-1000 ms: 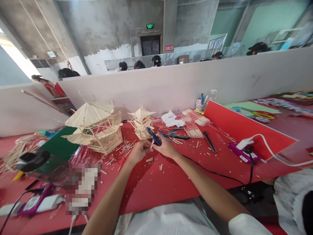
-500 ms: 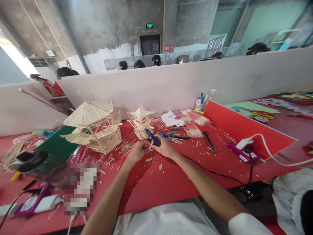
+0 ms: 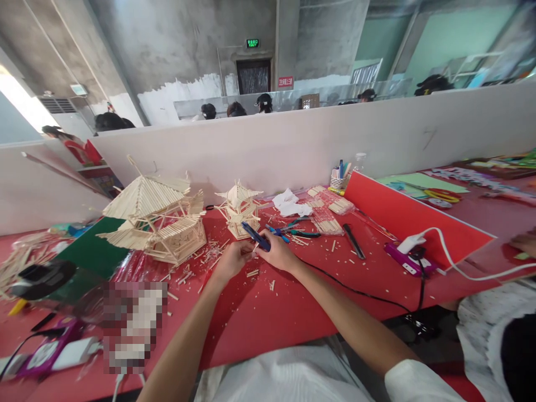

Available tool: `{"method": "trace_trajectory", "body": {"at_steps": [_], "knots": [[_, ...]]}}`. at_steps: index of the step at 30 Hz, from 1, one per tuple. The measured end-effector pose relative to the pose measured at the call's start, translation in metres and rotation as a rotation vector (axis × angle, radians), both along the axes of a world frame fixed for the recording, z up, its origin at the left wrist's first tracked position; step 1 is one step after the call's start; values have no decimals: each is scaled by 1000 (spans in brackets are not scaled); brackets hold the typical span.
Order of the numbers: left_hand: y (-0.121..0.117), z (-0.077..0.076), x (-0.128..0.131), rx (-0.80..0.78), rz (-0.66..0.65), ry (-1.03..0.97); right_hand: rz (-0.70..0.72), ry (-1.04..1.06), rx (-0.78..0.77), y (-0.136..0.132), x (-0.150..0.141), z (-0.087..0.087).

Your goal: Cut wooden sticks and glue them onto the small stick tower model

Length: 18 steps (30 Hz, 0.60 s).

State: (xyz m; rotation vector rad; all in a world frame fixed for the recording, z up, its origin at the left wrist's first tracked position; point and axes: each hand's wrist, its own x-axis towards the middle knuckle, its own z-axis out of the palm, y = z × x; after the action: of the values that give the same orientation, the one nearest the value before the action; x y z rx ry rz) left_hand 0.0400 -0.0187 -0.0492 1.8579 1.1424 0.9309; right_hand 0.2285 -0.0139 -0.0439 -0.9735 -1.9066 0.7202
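Note:
My right hand (image 3: pixel 276 251) is closed round a dark blue glue gun (image 3: pixel 256 237), and a black cable runs from near this hand to the right. Close beside it, my left hand (image 3: pixel 233 258) is closed, its fingertips pinching a small pale wooden stick (image 3: pixel 255 249) against the glue gun's underside; the stick is partly hidden. Just beyond the hands stands a small pavilion model (image 3: pixel 238 212) made of thin wooden sticks. A larger stick pavilion (image 3: pixel 153 218) with a slatted roof stands to the left.
Pliers (image 3: pixel 304 234), a black-handled knife (image 3: pixel 354 241), crumpled tissue (image 3: pixel 288 202) and bagged sticks (image 3: pixel 326 218) lie to the right. A red board (image 3: pixel 414 218) stands behind a purple power strip (image 3: pixel 406 260). A dark-lidded bottle (image 3: pixel 54 279) stands left. Stick offcuts litter the red table.
The view has shifted slightly, so the scene sits a little further left. Both hands keep nearly the same pose, and the glue gun is still in my right hand.

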Motion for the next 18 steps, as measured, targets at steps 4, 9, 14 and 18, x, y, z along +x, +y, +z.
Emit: {"method": "trace_trajectory", "body": {"at_steps": [4, 9, 14, 18], "knots": [[6, 0, -8, 32, 79, -12, -34, -8, 29, 0, 4, 4], [12, 3, -17, -30, 136, -151, 60, -80, -60, 2, 27, 20], [14, 3, -19, -62, 174, -239, 130, -268, -130, 4, 54, 37], [15, 1, -19, -56, 210, -234, 93, -397, -118, 8, 69, 39]]}}
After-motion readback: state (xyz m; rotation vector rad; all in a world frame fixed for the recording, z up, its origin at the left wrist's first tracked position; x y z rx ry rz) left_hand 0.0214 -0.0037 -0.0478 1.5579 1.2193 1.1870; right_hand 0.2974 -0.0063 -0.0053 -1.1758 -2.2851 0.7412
